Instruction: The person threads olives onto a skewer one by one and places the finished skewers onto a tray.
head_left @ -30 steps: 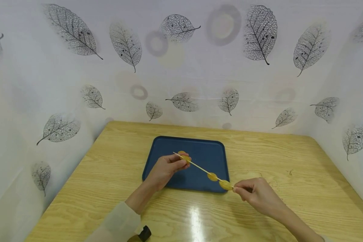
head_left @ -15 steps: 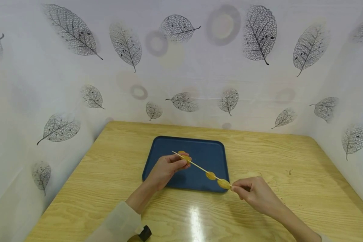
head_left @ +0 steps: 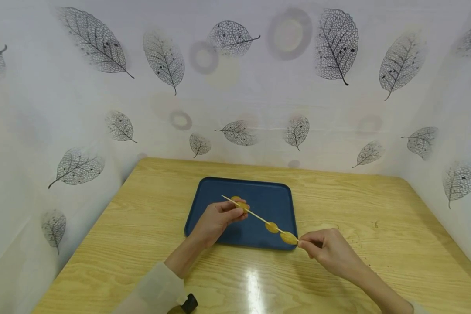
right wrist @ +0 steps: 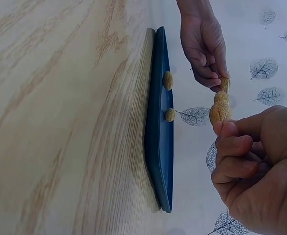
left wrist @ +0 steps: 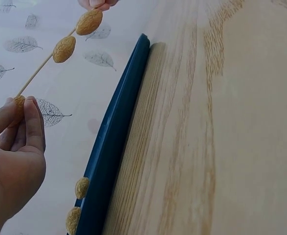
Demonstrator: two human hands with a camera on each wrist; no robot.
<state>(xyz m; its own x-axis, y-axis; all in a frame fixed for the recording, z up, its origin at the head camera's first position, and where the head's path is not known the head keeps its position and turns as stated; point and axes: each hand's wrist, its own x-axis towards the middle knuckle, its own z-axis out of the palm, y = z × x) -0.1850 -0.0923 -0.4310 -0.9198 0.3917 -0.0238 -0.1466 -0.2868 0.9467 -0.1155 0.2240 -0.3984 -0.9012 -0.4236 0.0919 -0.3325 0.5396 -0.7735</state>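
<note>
A thin wooden skewer (head_left: 256,216) slants down from left to right over the dark blue tray (head_left: 268,196). Two wrinkled, yellow-brown dried fruits, a smaller one (head_left: 271,227) and a longer one (head_left: 288,237), sit threaded near its right end. My right hand (head_left: 331,253) pinches that end, fingertips right at the longer fruit. My left hand (head_left: 216,221) pinches another dried fruit (head_left: 243,207) between thumb and fingers, partly hidden by them. The skewer's pointed tip sticks out past this fruit to the upper left. In the right wrist view, two more fruits (right wrist: 167,81) lie on the tray.
The tray stands on a light wood table (head_left: 141,235). A pale cloth (head_left: 251,96) printed with grey leaves walls the table at the back and both sides. A dark object (head_left: 189,303) shows beside the left sleeve (head_left: 157,285).
My right hand has moved slightly left and up, carrying the skewer and its two fruits along. The tip reaches farther past my left hand, which stays nearly still.
</note>
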